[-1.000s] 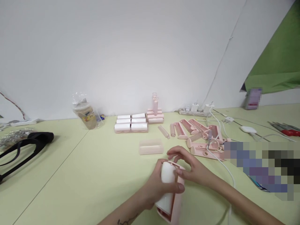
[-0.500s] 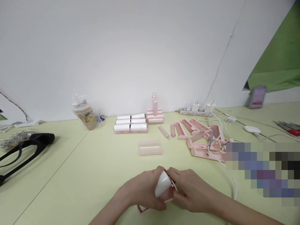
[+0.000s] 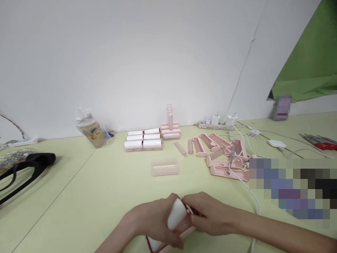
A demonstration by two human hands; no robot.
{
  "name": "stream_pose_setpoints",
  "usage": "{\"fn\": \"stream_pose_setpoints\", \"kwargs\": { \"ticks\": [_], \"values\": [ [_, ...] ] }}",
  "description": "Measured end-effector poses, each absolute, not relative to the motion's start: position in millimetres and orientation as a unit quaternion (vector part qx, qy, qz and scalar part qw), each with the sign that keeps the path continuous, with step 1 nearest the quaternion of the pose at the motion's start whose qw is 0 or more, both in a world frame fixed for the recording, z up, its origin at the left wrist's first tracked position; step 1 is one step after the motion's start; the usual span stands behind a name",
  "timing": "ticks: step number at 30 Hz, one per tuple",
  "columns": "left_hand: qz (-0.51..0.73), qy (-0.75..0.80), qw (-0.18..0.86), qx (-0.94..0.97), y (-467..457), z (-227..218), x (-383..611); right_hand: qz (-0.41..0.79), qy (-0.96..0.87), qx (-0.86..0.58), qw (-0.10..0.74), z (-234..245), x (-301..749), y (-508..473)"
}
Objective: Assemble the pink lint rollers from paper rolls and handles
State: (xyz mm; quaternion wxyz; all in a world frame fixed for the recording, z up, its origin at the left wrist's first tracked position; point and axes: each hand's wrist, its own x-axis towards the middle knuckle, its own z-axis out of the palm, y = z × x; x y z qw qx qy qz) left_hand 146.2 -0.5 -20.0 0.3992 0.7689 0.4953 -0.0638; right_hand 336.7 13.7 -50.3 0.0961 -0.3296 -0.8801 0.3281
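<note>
My left hand is wrapped round a white-and-pink plastic case, with its thumb along the near side. The case has a rounded white cover and a pink trough below it, and lies slanted near the table's front edge. My right hand pinches a pink part at the case's right end; its fingertips hide most of that part. Just beyond the hands lies a clear pinkish half-tube cover. Farther back, several white-topped cases lie in rows.
Several open pink trough shells lie in a heap at the right, crossed by a white cable. Pink tubes are stacked by the wall. A power strip, a bagged cup and a black strap-like frame surround the work area.
The whole view has shifted slightly, so the table things appear farther left. Both hands have lowered a little with the case, and more of its left end shows.
</note>
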Motion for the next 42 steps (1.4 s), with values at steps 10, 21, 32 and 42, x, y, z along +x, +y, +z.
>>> {"fn": "stream_pose_setpoints", "kwargs": {
  "ticks": [10, 21, 32, 42],
  "values": [
    [-0.087, 0.518, 0.397, 0.753, 0.8, -11.5, 142.2, 0.551, -0.753, -0.336, 0.131, -67.7, 325.1, 11.4],
    [-0.039, 0.456, 0.403, 0.792, 8.4, -19.9, 135.0, 0.643, -0.674, -0.350, 0.097, -76.6, 333.9, 28.2],
    [0.283, 0.471, 0.470, 0.691, 17.3, -46.2, 156.4, 0.719, -0.529, -0.222, 0.391, -116.2, 320.4, 27.9],
    [0.368, 0.472, 0.505, 0.622, 10.5, -51.6, 168.6, 0.722, -0.519, -0.229, 0.396, -120.7, 319.6, 24.9]
  ]
}}
